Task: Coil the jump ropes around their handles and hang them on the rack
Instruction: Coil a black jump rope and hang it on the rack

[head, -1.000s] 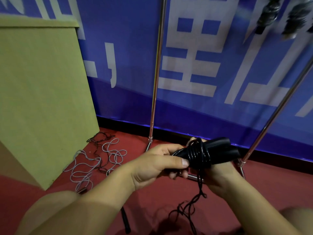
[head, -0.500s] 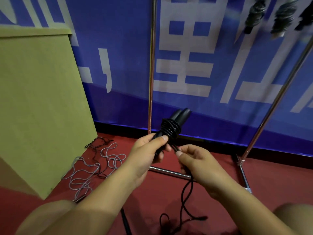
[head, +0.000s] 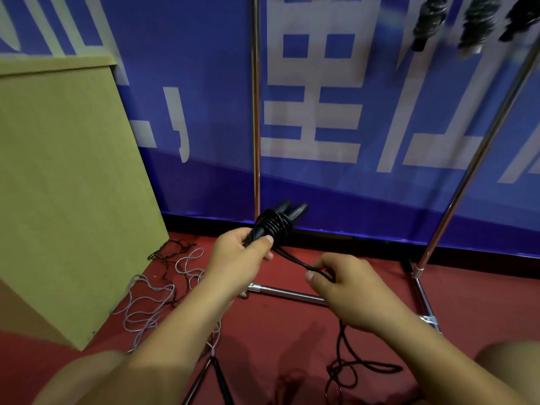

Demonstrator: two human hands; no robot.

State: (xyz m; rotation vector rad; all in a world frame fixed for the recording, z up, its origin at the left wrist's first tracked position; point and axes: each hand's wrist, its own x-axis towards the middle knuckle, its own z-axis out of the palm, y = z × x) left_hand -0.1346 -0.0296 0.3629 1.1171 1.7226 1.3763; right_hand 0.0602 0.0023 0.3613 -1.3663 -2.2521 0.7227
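Observation:
My left hand (head: 238,258) grips two black jump-rope handles (head: 287,213) held side by side, tips pointing up and away. Several turns of black rope (head: 273,225) are wound round them just above my thumb. A doubled strand runs from the coil down to my right hand (head: 343,290), which pinches it lower and to the right. The loose black rope (head: 350,366) trails from that hand onto the red floor. The metal rack (head: 256,112) stands behind my hands, with several coiled ropes (head: 429,21) hanging at top right.
A grey-white jump rope (head: 152,299) and a thin dark one (head: 172,249) lie tangled on the red floor at the left, beside a tall olive box (head: 64,185). The rack's base bar (head: 286,292) and slanted right post (head: 479,153) stand before a blue banner wall.
My right hand let go of the handles, took the rope below the coil and drew it down and right. My left hand raised the wrapped handles and tilted them upward.

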